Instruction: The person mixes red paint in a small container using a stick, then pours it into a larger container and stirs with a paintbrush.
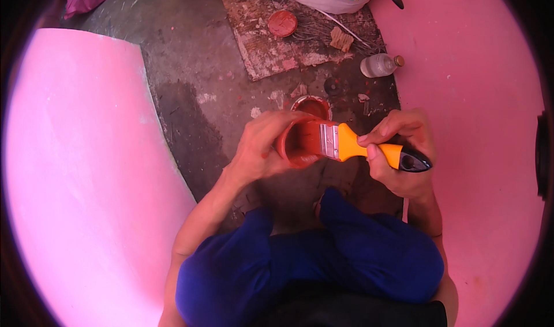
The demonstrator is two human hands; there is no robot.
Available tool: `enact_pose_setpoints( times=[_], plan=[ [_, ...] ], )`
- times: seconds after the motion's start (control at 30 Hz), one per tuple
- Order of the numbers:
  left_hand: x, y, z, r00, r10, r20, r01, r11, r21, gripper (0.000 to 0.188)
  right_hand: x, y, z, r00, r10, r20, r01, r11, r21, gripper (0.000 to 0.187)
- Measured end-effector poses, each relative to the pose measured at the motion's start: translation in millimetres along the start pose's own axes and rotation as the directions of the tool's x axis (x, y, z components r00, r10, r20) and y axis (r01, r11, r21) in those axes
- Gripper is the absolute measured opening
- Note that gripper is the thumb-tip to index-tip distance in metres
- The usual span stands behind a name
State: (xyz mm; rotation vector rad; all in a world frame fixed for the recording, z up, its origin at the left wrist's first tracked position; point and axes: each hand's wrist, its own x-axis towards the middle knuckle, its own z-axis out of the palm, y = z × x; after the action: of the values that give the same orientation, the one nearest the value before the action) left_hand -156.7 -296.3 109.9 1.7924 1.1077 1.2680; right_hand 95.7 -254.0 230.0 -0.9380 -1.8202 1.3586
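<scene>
Two-handed, holding a red cup (300, 161) in the left hand (259, 147) and a flat paintbrush (348, 143) in the right hand (408, 135). On the left, wraps the grip around the cup's side; on the right, pinches the yellow handle (391, 154) between thumb and fingers, with its black end (415, 161) across the palm. Holds the cup up off the floor (179, 55), in front of the blue-clothed knees (384, 252), with the red bristles (314, 137) at its mouth; cannot tell whether against the inner wall. Just beyond the cup, an open tin (328, 110), red inside. Farther out, on a paint-smeared board (254, 41), a round red lid (283, 24). At the right, a clear bottle (378, 65) beside a pink panel (473, 125).
</scene>
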Motion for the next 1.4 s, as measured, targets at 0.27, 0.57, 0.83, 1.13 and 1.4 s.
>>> enact_pose_setpoints(
  times=[0.27,0.57,0.83,1.13,1.4],
  plan=[
    [-5,0,-1,0.999,-0.039,-0.002,0.039,0.999,0.015,0.069,2,-5,-3,1.0,-0.001,-0.006,0.001,1.0,-0.031,0.038],
    [-6,0,1,1.0,-0.017,-0.015,0.017,1.0,0.024,0.068,-4,-8,-7,0.998,0.015,-0.058,-0.016,1.0,-0.011,0.036],
    [-6,0,1,0.999,-0.045,-0.013,0.045,0.999,-0.007,0.067,-7,-4,-15,0.997,-0.02,-0.077,0.019,1.0,-0.019,0.033],
    [-4,-2,11,0.989,-0.145,0.03,0.146,0.989,-0.035,0.074,8,7,-17,0.948,0.16,-0.274,-0.092,0.965,0.244,0.02],
    [8,3,13,0.985,-0.166,0.034,0.168,0.985,-0.043,0.081,29,18,9,0.787,0.435,-0.438,-0.325,0.895,0.304,0.044]
  ],
)
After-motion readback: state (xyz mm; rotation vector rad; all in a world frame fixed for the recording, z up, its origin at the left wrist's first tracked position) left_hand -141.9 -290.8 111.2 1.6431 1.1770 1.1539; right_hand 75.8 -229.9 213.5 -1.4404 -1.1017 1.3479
